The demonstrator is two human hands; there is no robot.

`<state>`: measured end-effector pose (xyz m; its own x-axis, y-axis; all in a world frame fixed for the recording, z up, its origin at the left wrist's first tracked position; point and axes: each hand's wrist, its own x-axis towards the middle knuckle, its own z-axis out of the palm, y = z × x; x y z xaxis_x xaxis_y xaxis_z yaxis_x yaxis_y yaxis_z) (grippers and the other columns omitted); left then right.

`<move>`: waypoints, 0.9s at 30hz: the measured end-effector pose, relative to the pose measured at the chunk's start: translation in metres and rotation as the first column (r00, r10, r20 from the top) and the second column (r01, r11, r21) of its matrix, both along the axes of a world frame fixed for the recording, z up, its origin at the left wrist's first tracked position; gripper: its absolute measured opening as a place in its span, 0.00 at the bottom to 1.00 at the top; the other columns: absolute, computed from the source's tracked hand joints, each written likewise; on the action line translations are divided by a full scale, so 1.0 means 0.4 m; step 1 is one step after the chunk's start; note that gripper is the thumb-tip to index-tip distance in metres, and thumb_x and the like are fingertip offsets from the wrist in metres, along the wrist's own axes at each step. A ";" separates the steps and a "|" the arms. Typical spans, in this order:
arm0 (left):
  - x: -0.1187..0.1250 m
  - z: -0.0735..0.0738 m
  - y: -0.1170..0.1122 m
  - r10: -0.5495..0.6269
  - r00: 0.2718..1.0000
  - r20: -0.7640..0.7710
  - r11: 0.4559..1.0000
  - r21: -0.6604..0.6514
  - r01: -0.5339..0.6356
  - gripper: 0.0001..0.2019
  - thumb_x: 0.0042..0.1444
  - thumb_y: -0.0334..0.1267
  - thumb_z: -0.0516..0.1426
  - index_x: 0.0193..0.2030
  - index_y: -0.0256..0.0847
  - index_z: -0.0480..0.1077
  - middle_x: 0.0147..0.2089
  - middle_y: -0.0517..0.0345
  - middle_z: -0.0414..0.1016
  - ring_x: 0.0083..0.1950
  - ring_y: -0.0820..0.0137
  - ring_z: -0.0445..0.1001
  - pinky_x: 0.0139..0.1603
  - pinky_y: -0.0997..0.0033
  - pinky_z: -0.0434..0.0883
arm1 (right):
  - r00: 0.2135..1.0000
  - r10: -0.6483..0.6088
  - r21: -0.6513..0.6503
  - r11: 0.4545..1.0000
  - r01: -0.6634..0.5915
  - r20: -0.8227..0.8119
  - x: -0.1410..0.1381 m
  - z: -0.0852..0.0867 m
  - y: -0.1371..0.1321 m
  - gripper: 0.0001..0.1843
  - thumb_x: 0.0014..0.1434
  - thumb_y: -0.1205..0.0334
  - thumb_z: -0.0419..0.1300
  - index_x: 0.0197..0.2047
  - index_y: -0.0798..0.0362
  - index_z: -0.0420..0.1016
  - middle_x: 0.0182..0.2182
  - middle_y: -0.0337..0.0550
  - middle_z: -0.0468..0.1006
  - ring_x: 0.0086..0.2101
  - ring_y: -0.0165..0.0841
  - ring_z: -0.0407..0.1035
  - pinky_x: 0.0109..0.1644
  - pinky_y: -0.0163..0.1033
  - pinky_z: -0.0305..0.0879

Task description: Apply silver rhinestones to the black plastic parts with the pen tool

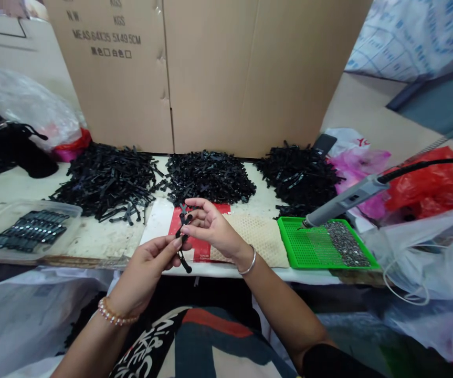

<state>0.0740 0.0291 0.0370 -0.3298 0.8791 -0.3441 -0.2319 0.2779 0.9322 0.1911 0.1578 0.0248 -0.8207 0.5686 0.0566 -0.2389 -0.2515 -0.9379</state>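
My left hand (152,262) and my right hand (210,226) meet above the table's front edge, both pinching a small black plastic part (182,239) made of thin strips. The left fingers grip its lower half, and its end hangs below them. The right fingertips close on its upper half. Beneath the hands lie a red sheet (200,251) and a beige mesh mat (260,236). Three heaps of black plastic parts sit behind: left pile (108,178), middle pile (208,176), right pile (299,176).
A clear tray (72,210) at the left holds rows of black parts. A green perforated tray (289,241) with small metal pieces (344,241) lies at the right, a grey powered tool (344,199) resting on it. Cardboard boxes (210,73) stand behind; plastic bags crowd both sides.
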 end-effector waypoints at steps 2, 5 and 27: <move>0.003 0.000 0.005 0.015 0.998 0.061 1.000 -0.011 -0.014 0.19 0.47 0.51 0.65 0.36 0.35 0.74 0.32 0.55 0.74 0.30 0.74 0.63 0.35 0.75 0.63 | 1.000 -0.013 -0.028 1.000 0.014 0.005 -0.001 -0.009 -0.001 0.29 0.49 0.64 0.69 0.52 0.51 0.64 0.36 0.37 0.71 0.35 0.26 0.69 0.43 0.32 0.67; 0.007 0.003 0.013 0.019 0.989 0.145 0.999 -0.034 -0.014 0.19 0.45 0.49 0.67 0.36 0.35 0.75 0.36 0.52 0.75 0.29 0.75 0.64 0.35 0.76 0.65 | 0.999 -0.038 -0.038 0.999 0.038 0.002 0.000 -0.022 -0.002 0.26 0.49 0.62 0.70 0.50 0.52 0.66 0.37 0.38 0.72 0.36 0.28 0.69 0.44 0.33 0.68; -0.050 -0.014 0.037 0.004 0.989 0.151 0.999 -0.046 0.003 0.16 0.46 0.47 0.67 0.36 0.35 0.77 0.39 0.52 0.77 0.28 0.77 0.63 0.33 0.79 0.64 | 0.997 0.010 -0.033 0.999 -0.008 0.077 -0.051 -0.033 0.035 0.28 0.50 0.59 0.70 0.51 0.51 0.65 0.38 0.39 0.70 0.35 0.28 0.71 0.42 0.32 0.70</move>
<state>0.0539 0.0437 0.0313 -0.2711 0.8611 -0.4301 -0.3689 0.3198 0.8727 0.1706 0.1717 0.0118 -0.8270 0.5616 -0.0256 -0.1636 -0.2840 -0.9448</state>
